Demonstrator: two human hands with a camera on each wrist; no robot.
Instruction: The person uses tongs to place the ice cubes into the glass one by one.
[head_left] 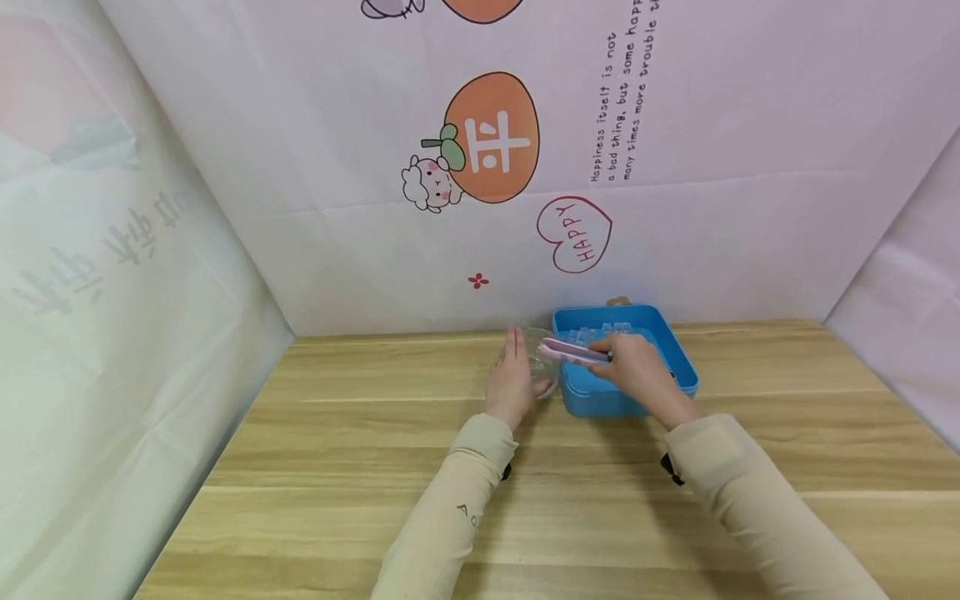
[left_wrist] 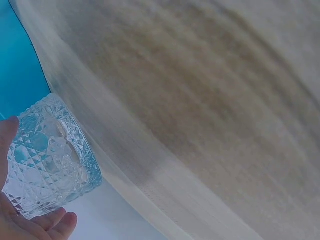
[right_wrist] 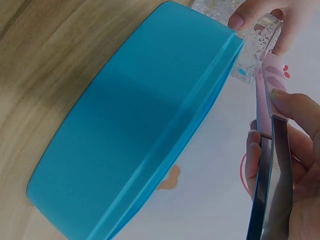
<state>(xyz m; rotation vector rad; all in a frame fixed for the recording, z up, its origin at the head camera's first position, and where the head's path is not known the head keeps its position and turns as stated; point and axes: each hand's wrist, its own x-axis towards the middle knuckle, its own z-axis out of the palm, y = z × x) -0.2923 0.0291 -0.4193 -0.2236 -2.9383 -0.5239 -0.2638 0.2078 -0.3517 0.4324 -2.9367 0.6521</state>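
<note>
My left hand [head_left: 512, 379] holds a clear cut-glass tumbler [left_wrist: 55, 160] by its sides, thumb on one side and fingers on the other. The tumbler has a diamond pattern and stands against the left side of a blue plastic box [head_left: 611, 406]. A pair of metal tongs with pink, patterned ends [head_left: 573, 352] is gripped in my right hand [head_left: 637, 367] over the box. Their pink ends reach left to the tumbler's mouth; I cannot tell whether they pinch anything. Several clear cubes [head_left: 617, 327] lie in the back of the box.
Everything stands at the back of a wood-grain table [head_left: 360, 467]. Right behind it rises a white printed cloth [head_left: 360, 250] with cartoon figures and lettering, and more white cloth [head_left: 112, 350] hangs along the left side.
</note>
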